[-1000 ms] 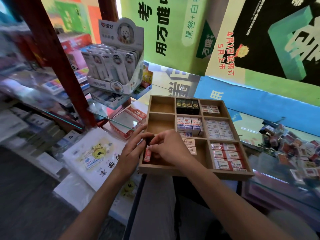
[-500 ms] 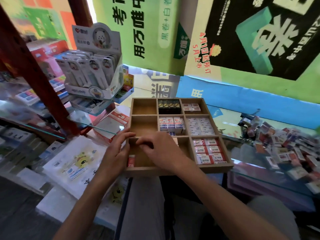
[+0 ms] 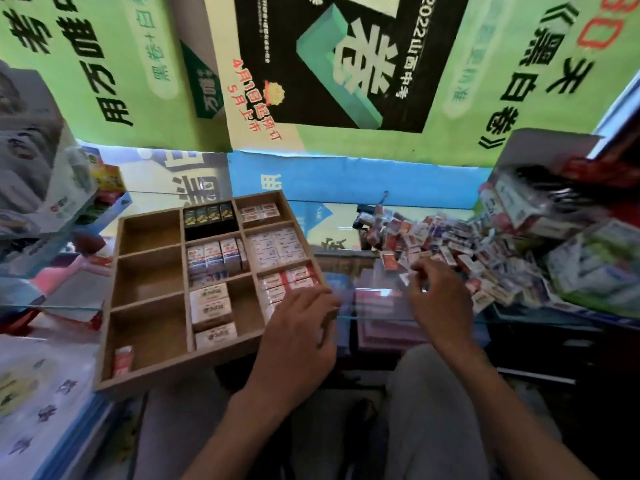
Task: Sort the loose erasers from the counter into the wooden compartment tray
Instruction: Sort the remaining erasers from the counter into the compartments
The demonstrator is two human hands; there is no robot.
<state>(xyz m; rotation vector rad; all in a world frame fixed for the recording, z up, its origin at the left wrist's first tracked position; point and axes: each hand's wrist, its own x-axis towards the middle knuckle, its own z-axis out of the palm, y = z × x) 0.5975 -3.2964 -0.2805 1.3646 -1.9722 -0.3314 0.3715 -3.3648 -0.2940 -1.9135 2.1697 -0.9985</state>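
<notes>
Now right hand [image 3: 439, 299] left tray [image 3: 152, 374], reaching eraser pile [image 3: 450, 247].

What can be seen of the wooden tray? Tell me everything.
The tray is light wood, a three-by-three grid, sitting tilted at the counter edge. The left column is bare except one red eraser in the near cell; the middle and right cells hold packed erasers. The left hand rests on its near right corner.

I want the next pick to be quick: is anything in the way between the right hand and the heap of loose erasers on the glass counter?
Nothing visible is. The right hand is already at the near edge of the loose erasers, fingers curled among them. The wooden compartment tray lies apart, under the left hand.
</notes>
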